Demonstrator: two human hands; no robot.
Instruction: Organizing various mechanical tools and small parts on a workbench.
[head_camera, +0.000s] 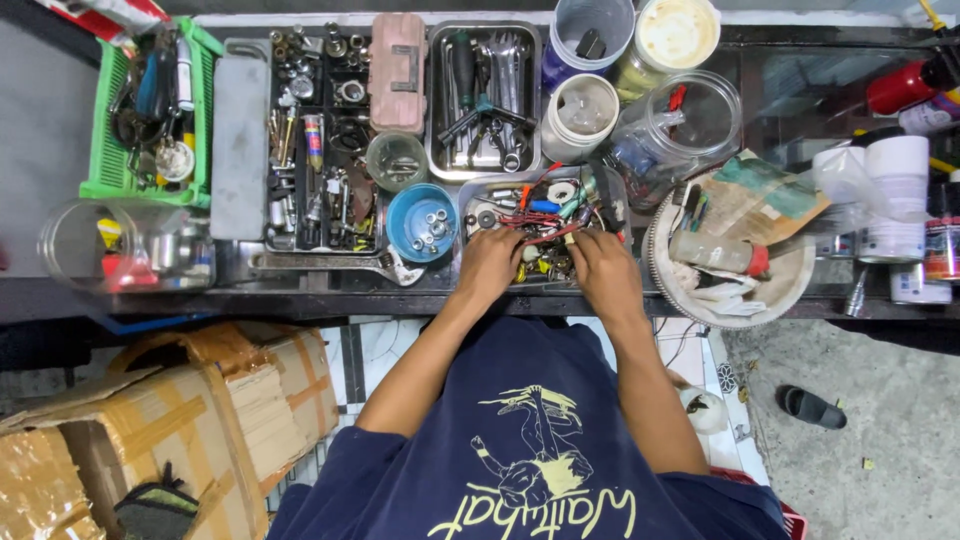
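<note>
Steel tray (610, 185) crowded with small parts sits at the near edge of the dark bench (300, 295), and both hands are buried in it. Judging from the clutter, the likeliest mishap is a snag: red wires (535, 225) lie looped across the heap just beyond the fingers, so a pull on one piece could drag others out over the low rim and off the bench to the floor. Sharp screws and clips in the pile could also prick a fingertip. The blue bowl (420, 222) of nuts stands just left of the tray, close enough for an elbow shift to nudge it.

From the head view, the left hand (487, 262) lies palm down, fingers curled into the parts; the right hand (605, 272) sits beside it, near but not touching, fingers likewise dipped in. Whether either pinches anything I cannot tell. Both forearms reach straight forward from the body.
</note>
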